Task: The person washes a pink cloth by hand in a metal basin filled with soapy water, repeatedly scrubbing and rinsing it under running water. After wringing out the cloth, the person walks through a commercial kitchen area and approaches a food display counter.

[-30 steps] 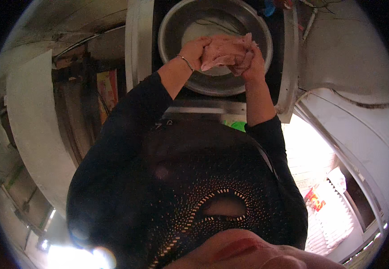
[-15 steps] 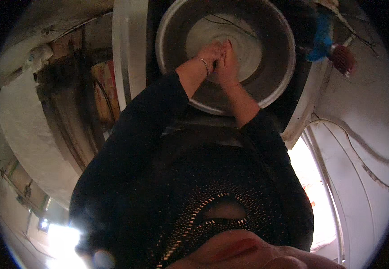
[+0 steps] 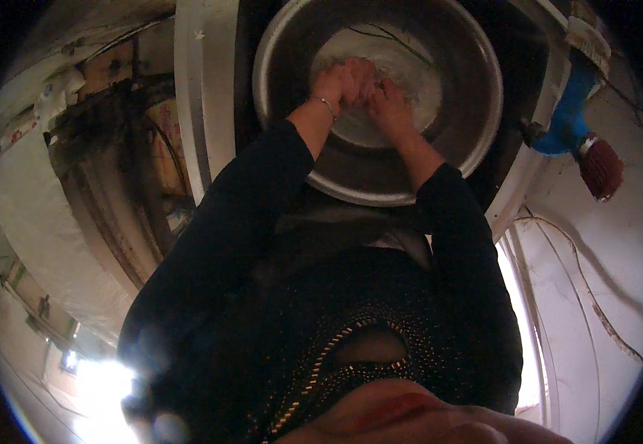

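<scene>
Both my hands are inside a wide round metal basin (image 3: 260,103) with pale, rippled water in its bottom. My left hand (image 3: 349,80), with a thin bracelet at its wrist, is closed, its fingers bent inward over the water. Close beside it on the right, my right hand (image 3: 392,107) is closed too, fingers curled toward the left one. Whatever the fingers hold, if anything, is too dim and small to make out. A thin dark strand (image 3: 392,37) shows in the far part of the basin.
A pale upright post or ledge (image 3: 204,96) runs along the basin's left. To the right hang a blue thing (image 3: 564,122) and a dark red brush-like thing (image 3: 601,169). A cable (image 3: 584,274) trails down the white wall. Whitish sheeting (image 3: 40,214) stands far left.
My hands were clasped together; now they are slightly apart, the right one shifted right and the left one turned. The basin and the blue and red things sit lower and further right in view.
</scene>
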Demonstrator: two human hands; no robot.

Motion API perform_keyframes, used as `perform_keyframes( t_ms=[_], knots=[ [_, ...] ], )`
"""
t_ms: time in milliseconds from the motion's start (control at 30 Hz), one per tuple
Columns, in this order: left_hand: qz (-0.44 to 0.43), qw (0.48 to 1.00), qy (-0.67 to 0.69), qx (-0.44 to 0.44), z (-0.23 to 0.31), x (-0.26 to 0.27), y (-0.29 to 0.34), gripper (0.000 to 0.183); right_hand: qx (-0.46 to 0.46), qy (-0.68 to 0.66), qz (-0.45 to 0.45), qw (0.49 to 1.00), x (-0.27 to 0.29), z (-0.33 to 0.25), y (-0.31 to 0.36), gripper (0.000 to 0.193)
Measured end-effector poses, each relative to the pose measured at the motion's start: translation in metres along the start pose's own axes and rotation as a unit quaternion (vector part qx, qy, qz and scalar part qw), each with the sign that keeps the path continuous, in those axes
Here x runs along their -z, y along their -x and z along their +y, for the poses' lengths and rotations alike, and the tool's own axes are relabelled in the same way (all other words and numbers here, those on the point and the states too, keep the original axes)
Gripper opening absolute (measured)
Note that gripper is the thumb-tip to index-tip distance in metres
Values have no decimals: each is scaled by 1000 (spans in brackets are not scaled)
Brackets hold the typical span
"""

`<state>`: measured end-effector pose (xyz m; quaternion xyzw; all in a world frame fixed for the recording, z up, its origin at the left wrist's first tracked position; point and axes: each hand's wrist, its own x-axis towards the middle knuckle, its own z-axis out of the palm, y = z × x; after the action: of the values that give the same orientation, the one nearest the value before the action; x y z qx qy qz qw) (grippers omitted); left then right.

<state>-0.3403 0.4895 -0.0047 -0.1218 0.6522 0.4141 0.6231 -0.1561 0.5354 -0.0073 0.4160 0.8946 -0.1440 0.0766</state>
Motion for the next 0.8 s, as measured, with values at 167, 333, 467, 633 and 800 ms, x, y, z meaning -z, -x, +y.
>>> perform_keyframes(
  t_ms=[167, 333, 467, 633, 800],
  knots=[
    [-99, 974, 189, 74, 3, -5, 31, 39, -188, -197, -67, 960, 27, -18, -6, 43],
    [-170, 942, 257, 132, -2, -1, 21, 36, -82, -460, 117, 876, 62, -92, 32, 44],
    [-407, 875, 263, 21, -22, -1, 8, 34, 34, -287, 126, 949, 66, -115, 57, 47],
    [-278, 944, 175, -34, -27, -21, 39, 24, -41, -153, 154, 975, 41, -70, 7, 43],
    [-181, 979, 98, 16, 8, -29, 65, 26, -265, -232, -39, 935, 65, 6, -35, 40]
  ],
)
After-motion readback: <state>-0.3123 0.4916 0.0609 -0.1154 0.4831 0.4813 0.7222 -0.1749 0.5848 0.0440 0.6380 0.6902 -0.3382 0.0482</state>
